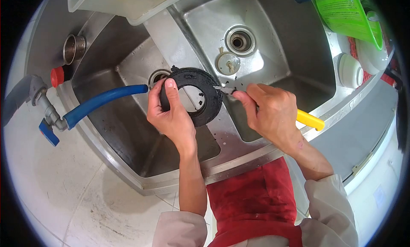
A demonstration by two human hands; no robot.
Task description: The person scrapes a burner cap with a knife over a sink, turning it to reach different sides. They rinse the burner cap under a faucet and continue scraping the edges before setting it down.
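My left hand [174, 114] grips a flat black ring [212, 103] by its left side, thumb on top. The ring has a wide round hole and a rough, crusted surface, perhaps a stove burner part. It is held over the divider between two sink basins. In my right hand [272, 112] is a knife with a yellow handle [311, 120], which sticks out behind the fist. The short stretch of blade [224, 89] that shows meets the ring's right edge. Black crumbs lie on the steel around the ring.
Below the ring is a steel double sink [188, 42]; a loose strainer [227, 63] lies in the right basin. At left, a tap with a blue hose [104, 97] reaches over the basin. A pale tub [128, 6], green basket [348, 14] and white bowl [351, 71] stand around the rim.
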